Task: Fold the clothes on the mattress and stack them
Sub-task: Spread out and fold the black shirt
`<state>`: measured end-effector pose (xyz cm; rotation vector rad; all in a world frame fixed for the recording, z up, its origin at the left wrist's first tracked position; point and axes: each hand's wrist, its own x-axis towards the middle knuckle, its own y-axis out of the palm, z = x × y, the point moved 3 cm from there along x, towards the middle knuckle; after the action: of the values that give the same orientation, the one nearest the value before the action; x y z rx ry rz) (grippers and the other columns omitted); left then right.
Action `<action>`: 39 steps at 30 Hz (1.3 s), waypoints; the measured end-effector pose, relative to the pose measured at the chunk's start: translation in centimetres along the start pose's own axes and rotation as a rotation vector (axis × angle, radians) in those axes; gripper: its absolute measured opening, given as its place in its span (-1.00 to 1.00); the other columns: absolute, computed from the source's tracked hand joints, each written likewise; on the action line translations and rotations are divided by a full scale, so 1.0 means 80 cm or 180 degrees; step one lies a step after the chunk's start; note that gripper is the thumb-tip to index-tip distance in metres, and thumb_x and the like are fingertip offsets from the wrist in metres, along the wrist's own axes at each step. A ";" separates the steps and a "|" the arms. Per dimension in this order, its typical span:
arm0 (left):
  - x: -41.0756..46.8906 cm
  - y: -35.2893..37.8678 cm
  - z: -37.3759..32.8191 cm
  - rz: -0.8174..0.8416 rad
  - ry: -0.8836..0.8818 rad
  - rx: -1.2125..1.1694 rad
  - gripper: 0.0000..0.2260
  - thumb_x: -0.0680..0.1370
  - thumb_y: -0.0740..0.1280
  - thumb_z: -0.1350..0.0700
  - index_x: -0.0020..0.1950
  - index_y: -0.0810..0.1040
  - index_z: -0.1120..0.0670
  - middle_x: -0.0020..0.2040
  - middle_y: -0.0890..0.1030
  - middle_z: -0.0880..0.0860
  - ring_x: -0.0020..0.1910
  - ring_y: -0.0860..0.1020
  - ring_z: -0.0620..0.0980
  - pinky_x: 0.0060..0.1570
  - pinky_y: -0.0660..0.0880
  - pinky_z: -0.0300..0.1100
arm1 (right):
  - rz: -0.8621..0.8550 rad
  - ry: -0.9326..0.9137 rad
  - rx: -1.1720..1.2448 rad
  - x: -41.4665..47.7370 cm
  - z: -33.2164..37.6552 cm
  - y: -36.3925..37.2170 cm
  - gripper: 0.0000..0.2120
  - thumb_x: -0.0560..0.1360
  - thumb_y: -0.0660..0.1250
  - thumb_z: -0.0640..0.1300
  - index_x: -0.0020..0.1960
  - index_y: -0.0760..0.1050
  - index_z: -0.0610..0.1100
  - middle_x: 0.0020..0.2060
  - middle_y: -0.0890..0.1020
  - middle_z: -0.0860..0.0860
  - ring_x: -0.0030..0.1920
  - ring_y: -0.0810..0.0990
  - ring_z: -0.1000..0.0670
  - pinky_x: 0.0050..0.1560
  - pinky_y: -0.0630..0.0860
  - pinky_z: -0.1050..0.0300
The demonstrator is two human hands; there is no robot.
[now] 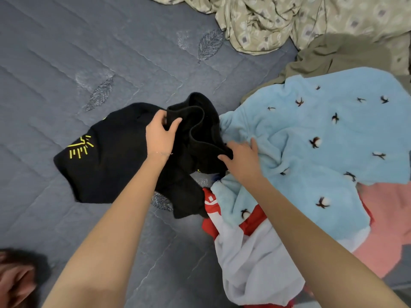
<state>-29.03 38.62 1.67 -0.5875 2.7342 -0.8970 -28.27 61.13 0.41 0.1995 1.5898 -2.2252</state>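
Black garment [111,156]: lies crumpled on the grey quilted mattress [66,63], yellow stitched design on its left part, a thick rolled edge raised at its upper right.

Left hand [160,134]: on the raised edge of the black garment. Grip closed, with the thumb and fingers pinching the edge. A thin bracelet [163,153] sits on the wrist.

Right hand [241,156]: at the right end of the same edge. Grip closed, the thumb curled over the black cloth; the fingertips reach onto the blue fleece [311,141] just beside it.

Blue fleece: touches the right side of the black garment; dark bird figures on it; unfolded.

Red and white garment [244,252]: below and right of the black garment, partly under the blue fleece.

Pink cloth [389,218]: far right of the black garment, beyond the fleece.

Olive cloth [333,56] and patterned sheet [278,18]: above and right of the black garment, well apart from it, both rumpled.
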 end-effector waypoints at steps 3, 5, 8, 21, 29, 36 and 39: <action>-0.048 -0.039 -0.032 -0.0098 -0.0013 -0.0240 -0.81 0.56 0.37 0.07 -0.15 0.40 0.08 -0.31 0.44 -0.13 -0.34 0.43 -0.29 -0.28 0.35 -0.45 | 0.0042 0.0041 0.1004 -0.034 0.026 -0.026 -0.75 0.57 0.34 0.00 0.05 0.53 -0.19 -0.20 0.57 -0.04 -0.14 0.51 -0.03 0.08 0.42 0.05; -0.074 -0.069 -0.054 -0.0202 -0.0074 -0.0300 -0.82 0.58 0.35 0.07 -0.10 0.42 0.12 -0.29 0.46 -0.11 -0.32 0.45 -0.27 -0.26 0.34 -0.44 | -0.0092 -0.0029 0.1180 -0.064 0.046 -0.050 -0.84 0.57 0.34 -0.03 -0.07 0.44 -0.11 -0.26 0.48 0.00 -0.20 0.46 0.00 -0.06 0.42 0.08; -0.107 -0.122 -0.081 -0.0534 -0.0275 -0.0475 -0.78 0.58 0.34 0.03 0.00 0.48 0.19 -0.20 0.54 -0.04 -0.24 0.46 -0.20 -0.13 0.42 -0.29 | -0.0260 0.0015 0.1352 -0.104 0.072 -0.085 -0.83 0.59 0.30 -0.03 -0.09 0.40 -0.10 -0.24 0.48 0.00 -0.16 0.49 -0.01 -0.02 0.45 0.07; -0.204 -0.362 -0.134 -0.0981 -0.0120 -0.1004 -0.70 0.57 0.35 0.05 -0.13 0.35 0.24 -0.21 0.44 0.25 -0.24 0.36 -0.03 -0.17 0.39 -0.12 | -0.0504 -0.0202 0.1601 -0.216 0.265 -0.182 -0.71 0.47 0.38 0.08 -0.30 0.40 -0.02 -0.42 0.49 0.08 -0.35 0.48 0.09 -0.36 0.37 0.15; -0.272 -0.540 -0.096 -0.1019 0.0011 -0.1343 -0.74 0.58 0.33 0.13 -0.17 0.34 0.24 -0.26 0.40 0.02 -0.25 0.37 -0.10 -0.20 0.35 -0.22 | -0.0363 -0.0170 0.0859 -0.311 0.402 -0.208 -0.57 0.40 0.46 0.19 -0.33 0.38 -0.11 -0.42 0.48 0.01 -0.32 0.47 -0.04 -0.42 0.25 0.09; -0.338 -0.626 -0.066 -0.0368 0.0184 -0.1257 -0.75 0.61 0.29 0.14 -0.11 0.40 0.33 -0.20 0.47 0.17 -0.20 0.42 -0.08 -0.13 0.39 -0.20 | -0.0420 -0.0143 0.0382 -0.403 0.484 -0.199 -0.57 0.43 0.44 0.14 -0.32 0.32 -0.12 -0.39 0.45 0.00 -0.30 0.45 -0.06 -0.44 0.21 0.11; -0.350 -0.642 -0.057 -0.0287 0.0137 -0.1361 -0.83 0.61 0.30 0.14 -0.12 0.47 0.22 -0.21 0.53 -0.02 -0.23 0.48 -0.20 -0.15 0.42 -0.36 | -0.0358 -0.0068 0.0418 -0.422 0.486 -0.196 -0.57 0.42 0.46 0.12 -0.34 0.32 -0.12 -0.40 0.45 0.00 -0.33 0.44 -0.03 -0.45 0.21 0.11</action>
<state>10.52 15.24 38.18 -0.7759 2.9754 -0.3371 0.58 37.12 38.97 0.1251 1.4783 -2.4119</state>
